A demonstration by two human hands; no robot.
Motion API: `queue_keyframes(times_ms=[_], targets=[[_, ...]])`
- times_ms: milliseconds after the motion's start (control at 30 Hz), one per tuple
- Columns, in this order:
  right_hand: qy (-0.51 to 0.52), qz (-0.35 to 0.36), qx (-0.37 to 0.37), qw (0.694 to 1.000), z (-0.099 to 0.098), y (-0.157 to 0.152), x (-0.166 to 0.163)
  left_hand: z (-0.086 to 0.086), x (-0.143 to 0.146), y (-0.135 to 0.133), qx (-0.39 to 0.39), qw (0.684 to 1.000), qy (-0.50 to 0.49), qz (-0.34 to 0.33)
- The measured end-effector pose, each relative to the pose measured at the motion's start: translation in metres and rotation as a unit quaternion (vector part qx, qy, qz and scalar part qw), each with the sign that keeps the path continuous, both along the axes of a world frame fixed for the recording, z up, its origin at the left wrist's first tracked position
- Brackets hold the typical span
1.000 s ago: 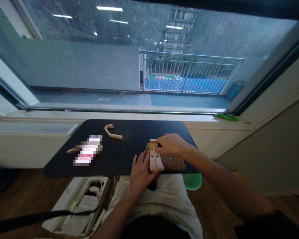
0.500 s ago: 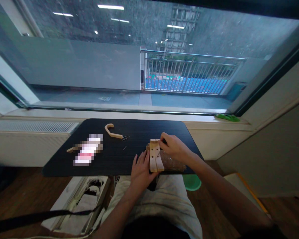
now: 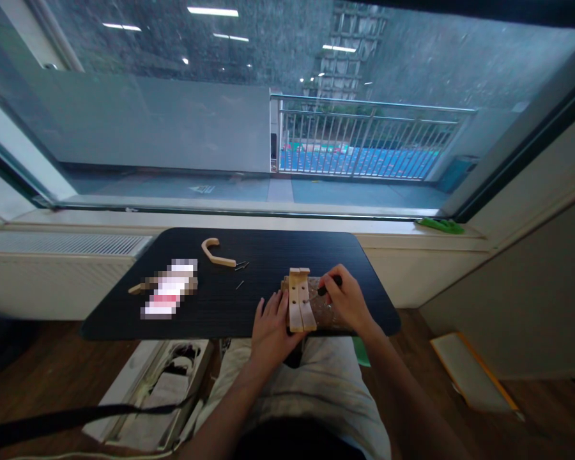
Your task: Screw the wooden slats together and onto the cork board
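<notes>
A small wooden assembly (image 3: 299,299) of pale slats stands on a brown base at the front right of the black table (image 3: 263,255). My left hand (image 3: 271,326) lies against its left side, fingers stretched out and resting on the wood. My right hand (image 3: 347,299) is closed round a small dark-handled tool (image 3: 328,283) whose tip points at the right face of the slats.
A curved wooden piece (image 3: 214,252) and a few small screws (image 3: 241,266) lie mid-table. A blurred pink and white packet (image 3: 168,289) lies at the left over a wooden stick. An open case (image 3: 158,390) sits on the floor by my knees. A green object (image 3: 438,224) rests on the window sill.
My right hand has drawn back from on top of the slats to their right side, and the dark tool handle now shows in it. The left hand has stayed put.
</notes>
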State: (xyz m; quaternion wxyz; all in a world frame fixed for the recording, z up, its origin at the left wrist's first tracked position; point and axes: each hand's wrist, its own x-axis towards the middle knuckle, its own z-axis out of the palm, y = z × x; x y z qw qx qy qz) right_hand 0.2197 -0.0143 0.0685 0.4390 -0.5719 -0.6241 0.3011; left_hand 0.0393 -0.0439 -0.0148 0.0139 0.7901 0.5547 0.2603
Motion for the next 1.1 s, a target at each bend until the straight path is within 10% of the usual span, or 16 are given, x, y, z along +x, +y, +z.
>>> queue_keyframes(times_ms=[600,1100], targets=[[-0.145,0.099,0.040,0.984,0.016,0.016,-0.016,-0.004,0.000,0.001,0.015,1.000,0.010,0.001],[-0.007,0.252,-0.032,0.967,0.027,0.027,-0.026,-0.002,0.000,0.000,0.010,1.000,0.007,0.000]])
